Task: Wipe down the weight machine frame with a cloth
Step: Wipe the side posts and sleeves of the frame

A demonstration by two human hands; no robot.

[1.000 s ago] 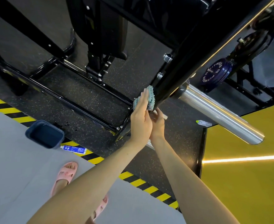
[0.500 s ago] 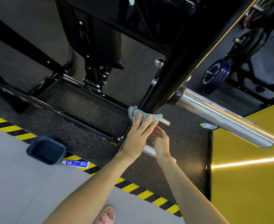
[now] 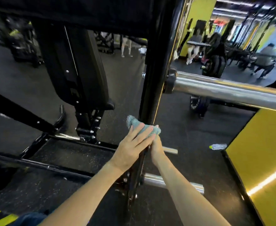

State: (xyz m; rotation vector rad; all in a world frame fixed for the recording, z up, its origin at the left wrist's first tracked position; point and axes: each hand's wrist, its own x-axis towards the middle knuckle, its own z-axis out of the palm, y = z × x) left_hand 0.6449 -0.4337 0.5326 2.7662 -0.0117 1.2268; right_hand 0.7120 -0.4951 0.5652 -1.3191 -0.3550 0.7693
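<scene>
Left hand (image 3: 133,148) presses the cloth (image 3: 134,123) flat-fingered against the frame post (image 3: 152,79); right hand (image 3: 157,146) half hidden, grip unclear.

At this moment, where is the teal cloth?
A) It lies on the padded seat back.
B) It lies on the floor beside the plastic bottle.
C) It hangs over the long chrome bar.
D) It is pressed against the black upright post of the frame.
D: the left hand presses the cloth with straight fingers against the black upright post, and the right hand meets it from the other side.
</scene>
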